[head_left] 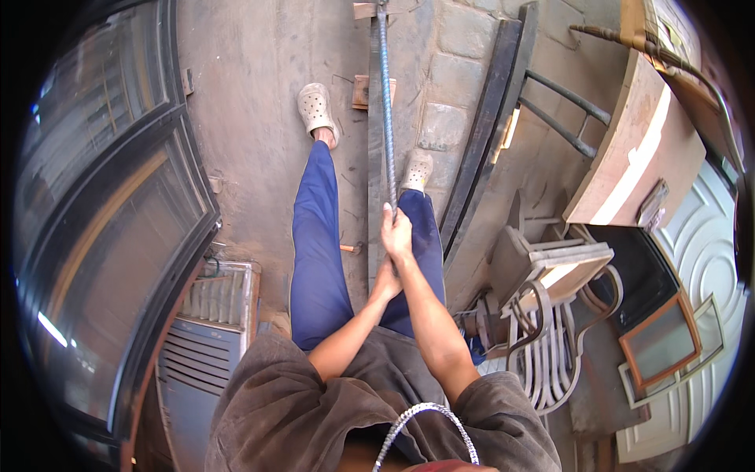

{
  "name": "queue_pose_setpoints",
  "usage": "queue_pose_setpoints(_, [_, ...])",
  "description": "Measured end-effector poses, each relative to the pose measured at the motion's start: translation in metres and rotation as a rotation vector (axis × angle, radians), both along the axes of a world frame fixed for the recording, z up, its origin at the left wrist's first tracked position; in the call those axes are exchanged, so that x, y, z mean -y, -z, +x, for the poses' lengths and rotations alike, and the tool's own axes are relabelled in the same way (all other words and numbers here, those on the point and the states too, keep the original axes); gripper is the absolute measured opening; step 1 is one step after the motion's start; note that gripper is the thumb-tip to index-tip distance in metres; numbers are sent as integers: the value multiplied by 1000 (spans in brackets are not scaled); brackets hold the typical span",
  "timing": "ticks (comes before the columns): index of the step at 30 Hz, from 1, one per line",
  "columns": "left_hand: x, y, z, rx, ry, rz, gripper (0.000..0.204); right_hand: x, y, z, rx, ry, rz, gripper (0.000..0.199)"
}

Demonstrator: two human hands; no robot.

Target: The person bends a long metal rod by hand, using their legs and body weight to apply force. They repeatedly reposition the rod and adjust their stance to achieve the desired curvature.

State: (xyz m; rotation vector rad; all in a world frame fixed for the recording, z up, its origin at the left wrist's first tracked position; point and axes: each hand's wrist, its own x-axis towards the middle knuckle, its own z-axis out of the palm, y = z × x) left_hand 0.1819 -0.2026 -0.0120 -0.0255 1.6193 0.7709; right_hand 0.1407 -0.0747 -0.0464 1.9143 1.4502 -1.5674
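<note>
Ribbed bar point(388, 126) extends forward from the curled right fingers point(402, 234).

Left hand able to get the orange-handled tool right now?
Probably not without bending: the orange-handled tool lies on the floor, well below the left hand, which also looks busy near the lower end of the ribbed bar. Nothing visible covers the tool.

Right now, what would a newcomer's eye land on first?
First, the long bluish ribbed bar, running from the top middle down to the right hand, whose fingers wrap it; the left hand sits just below, its grip hidden. Next, the large dark-framed panel filling the left side. Then the pale slatted chair with curved arms, at lower right.
</note>
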Motion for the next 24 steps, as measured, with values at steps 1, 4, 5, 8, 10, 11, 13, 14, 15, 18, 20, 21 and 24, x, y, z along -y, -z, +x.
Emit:
queue_pose_setpoints(1, [-49, -24, -27, 59, -38, -240, 34, -3, 4, 2, 53, -9, 16, 50])
queue_pose_setpoints(4, [-43, -5, -1, -333, 176, -410, 26, -7, -1, -8, 86, -32, 29, 49])
queue_pose_setpoints(5, [-41, 4, 4, -416, 149, -388, 26, -11, -2, -5, 81, -47, 15, 50])
queue_pose_setpoints(8, [-39, 21, 16, -500, 137, -451, 30, -9, -5, 4, 64, -91, 22, 50])
queue_pose_setpoints(10, [-44, 18, 13, -513, 152, -445, 23, -1, -2, 1, 138, -108, 69, 49])
queue_pose_setpoints(11, [-49, 19, 10, -507, 139, -440, 22, 0, 8, 4, 112, -106, 136, 49])
queue_pose_setpoints(13, [-37, 29, 12, -510, 159, -386, 21, -2, 9, 4, 96, -118, 126, 50])
queue_pose_setpoints(14, [-30, 29, 16, -515, 146, -385, 21, 1, 11, 7, 109, -129, 96, 50])
queue_pose_setpoints(15, [-35, 23, 15, -520, 126, -378, 22, -2, 10, 8, 121, -159, 36, 50])
queue_pose_setpoints(18, [-26, 35, 11, -441, 140, -367, 24, 12, 25, 5, 104, -172, 162, 52])
queue_pose_setpoints(20, [-17, 45, 8, -408, 151, -309, 23, 20, 37, 10, 104, -193, 212, 53])
queue_pose_setpoints(21, [-14, 47, 8, -432, 155, -302, 23, 26, 40, 12, 107, -194, 222, 52])
queue_pose_setpoints(24, [4, 84, 32, -480, 128, -225, 23, 37, 59, 17, 101, -133, 158, 50])
